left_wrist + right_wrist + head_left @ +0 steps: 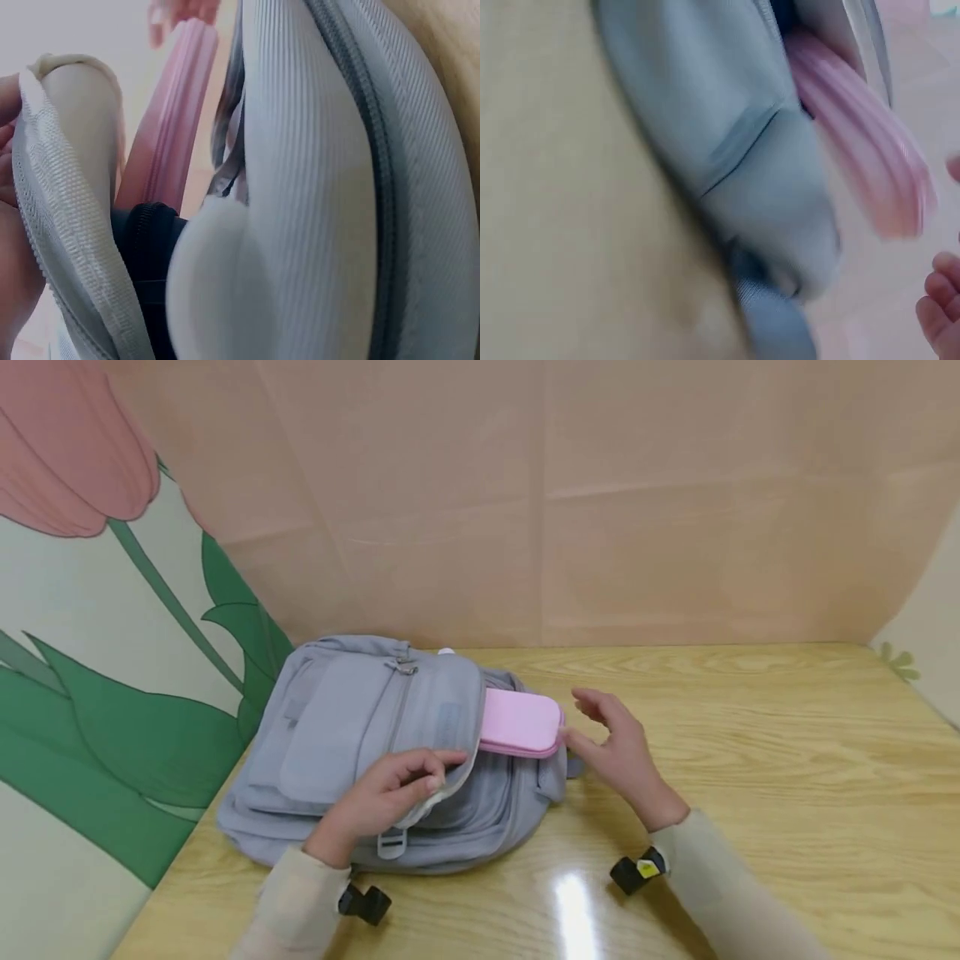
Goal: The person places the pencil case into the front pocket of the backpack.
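A grey backpack [337, 718] lies on the table with a front pocket unzipped. Out of its opening, toward the right, sticks a pink zipped case [521, 720]; its inner end is hidden in the bag. My left hand [390, 793] grips the edge of the pocket flap [71, 202] and holds it up from the bag. Just beyond the case's outer end, my right hand [618, 752] has thumb and fingers apart. The right wrist view shows a gap between those fingers [937, 300] and the pink case [866, 142].
Wooden table [787, 760] extends to the right of the bag. A pinkish sheet [600, 510] hangs behind it, and a wall with a painted tulip [75, 452] stands at left. A strap [776, 319] trails from the bag's end.
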The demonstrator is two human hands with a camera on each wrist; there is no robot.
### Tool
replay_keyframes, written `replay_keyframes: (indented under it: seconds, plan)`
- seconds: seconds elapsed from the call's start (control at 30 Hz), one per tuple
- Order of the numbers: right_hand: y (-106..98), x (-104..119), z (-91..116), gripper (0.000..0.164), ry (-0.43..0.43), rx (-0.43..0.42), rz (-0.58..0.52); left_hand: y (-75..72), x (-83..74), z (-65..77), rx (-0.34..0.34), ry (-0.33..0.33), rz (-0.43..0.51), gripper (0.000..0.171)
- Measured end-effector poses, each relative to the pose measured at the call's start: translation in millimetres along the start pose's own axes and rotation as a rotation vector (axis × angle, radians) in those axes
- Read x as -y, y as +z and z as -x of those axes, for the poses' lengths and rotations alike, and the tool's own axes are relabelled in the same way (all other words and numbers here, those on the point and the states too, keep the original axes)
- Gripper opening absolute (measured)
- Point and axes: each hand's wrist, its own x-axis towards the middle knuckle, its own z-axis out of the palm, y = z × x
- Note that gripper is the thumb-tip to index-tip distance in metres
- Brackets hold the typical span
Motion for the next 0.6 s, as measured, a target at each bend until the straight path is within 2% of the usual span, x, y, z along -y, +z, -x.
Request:
replay_keyframes:
  seconds: [0.1,0.23,0.33,0.4,0.5,0.6]
  plan:
    - [-4.9,-8.9,12.8,0.035,0.033,-0.036,0.026,0.8,1.7,0.7,-0.021,0.005,0.032,0.016]
    - [-2.2,-14.6,18.3,0.028,0.001,-0.007,0.070,0.5,6.1,2.6,-0.033,0.015,0.098,0.017]
    - [-0.2,-12.9,14.0,0.028,0.020,0.008,0.053,0.3,10.5,2.7,-0.067,0.075,0.169,0.017]
    - [0.6,-9.9,9.2,0.028,0.043,0.021,0.034,-0.9,13.7,3.2,-0.120,0.124,0.257,0.015]
    - [2.7,-3.8,0.5,0.028,0.062,0.057,0.005,-4.7,18.6,4.4,-0.182,0.219,0.444,0.017]
    - [5.3,1.5,-7.1,0.028,0.052,0.073,0.011,-8.5,22.5,4.7,-0.175,0.296,0.661,0.021]
